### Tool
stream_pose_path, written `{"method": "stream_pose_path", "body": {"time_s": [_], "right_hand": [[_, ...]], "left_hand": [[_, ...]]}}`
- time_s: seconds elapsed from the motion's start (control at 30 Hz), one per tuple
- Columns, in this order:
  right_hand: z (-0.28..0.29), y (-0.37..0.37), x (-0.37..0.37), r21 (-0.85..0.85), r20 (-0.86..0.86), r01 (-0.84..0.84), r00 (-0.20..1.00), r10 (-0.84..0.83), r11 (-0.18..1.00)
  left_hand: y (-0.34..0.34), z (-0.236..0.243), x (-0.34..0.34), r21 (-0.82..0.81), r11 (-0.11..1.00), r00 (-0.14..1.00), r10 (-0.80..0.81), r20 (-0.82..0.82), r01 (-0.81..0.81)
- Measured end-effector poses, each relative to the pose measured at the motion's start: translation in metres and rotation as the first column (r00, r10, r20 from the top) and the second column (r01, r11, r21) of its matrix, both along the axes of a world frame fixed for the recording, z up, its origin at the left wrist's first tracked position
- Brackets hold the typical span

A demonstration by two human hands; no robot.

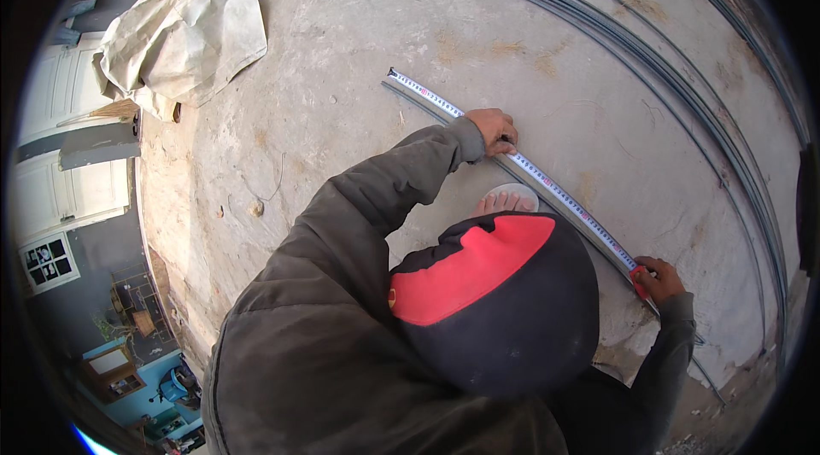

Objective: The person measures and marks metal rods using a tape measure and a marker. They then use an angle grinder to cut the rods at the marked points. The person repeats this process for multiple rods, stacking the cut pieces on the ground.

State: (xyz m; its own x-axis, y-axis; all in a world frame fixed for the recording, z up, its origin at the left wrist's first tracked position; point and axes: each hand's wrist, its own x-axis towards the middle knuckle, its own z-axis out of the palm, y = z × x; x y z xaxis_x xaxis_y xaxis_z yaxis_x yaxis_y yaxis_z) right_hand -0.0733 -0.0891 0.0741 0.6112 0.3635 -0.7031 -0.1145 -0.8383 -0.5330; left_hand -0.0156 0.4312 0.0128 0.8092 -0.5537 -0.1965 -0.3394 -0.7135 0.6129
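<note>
A white steel tape measure point(559, 193) is drawn out slantwise over the concrete floor point(359, 24), from upper left down to the right. Thin dark metal rods point(412, 102) lie along its near side. Partway along the blade, my left hand point(494, 131) has its fingers curled down over it; whether they also grip a rod is hidden. My right hand point(661, 282) is closed around the red case at the lower right end. The blade's free end lies near the rods' far ends. Beneath the tape, between my hands, part of a sandalled foot point(507, 198) shows.
Long bundled rods point(658, 84) curve across the floor at the far side and right. A crumpled pale sack point(192, 32) lies at the upper left, near a straw broom point(107, 112). White doors point(73, 195) stand at the left. A black and red cap point(512, 310) blocks the lower middle.
</note>
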Motion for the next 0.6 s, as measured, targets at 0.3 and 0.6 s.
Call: {"method": "stream_pose_path", "body": {"time_s": [0.3, 0.6], "right_hand": [[0.007, 0.051, 0.02, -0.046, 0.051, -0.097, 0.994, 0.099, 0.994], [0.005, 0.037, -0.004, -0.132, 0.111, -0.083, 0.989, 0.098, 0.988]], "left_hand": [[0.044, -0.026, -0.013, -0.059, 0.993, 0.994, 0.103, -0.037, -0.105], [0.032, -0.023, -0.017, 0.08, 0.994, 0.997, 0.076, -0.005, -0.075]]}}
